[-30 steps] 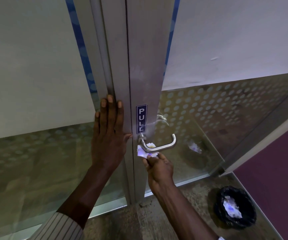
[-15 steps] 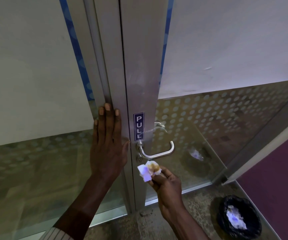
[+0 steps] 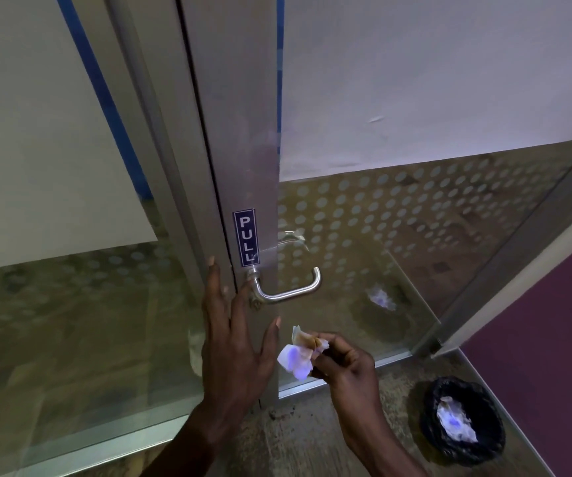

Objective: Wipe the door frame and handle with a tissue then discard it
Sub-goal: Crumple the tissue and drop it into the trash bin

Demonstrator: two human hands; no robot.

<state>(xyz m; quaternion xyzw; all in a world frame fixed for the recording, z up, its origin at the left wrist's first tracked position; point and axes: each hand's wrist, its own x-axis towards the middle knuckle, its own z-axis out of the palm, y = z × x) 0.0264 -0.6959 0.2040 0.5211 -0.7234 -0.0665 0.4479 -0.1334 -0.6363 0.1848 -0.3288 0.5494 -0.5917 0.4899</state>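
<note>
A grey metal door frame (image 3: 239, 132) runs up the middle, with a blue PULL sticker (image 3: 246, 237) and a steel lever handle (image 3: 288, 292) below it. My right hand (image 3: 348, 370) pinches a crumpled white tissue (image 3: 298, 352) with brown stains, held below the handle and apart from it. My left hand (image 3: 233, 342) hovers with fingers spread in front of the frame, just left of the handle, fingertips near the frame edge.
A bin lined with a black bag (image 3: 463, 430) stands on the floor at lower right, with crumpled tissue (image 3: 454, 425) in it. Glass panels with dotted frosting (image 3: 398, 215) flank the frame. A purple wall or panel (image 3: 553, 339) is at the right.
My right hand has drawn the tissue down and away from the handle. My left hand has slid down and off the frame, towards the tissue.
</note>
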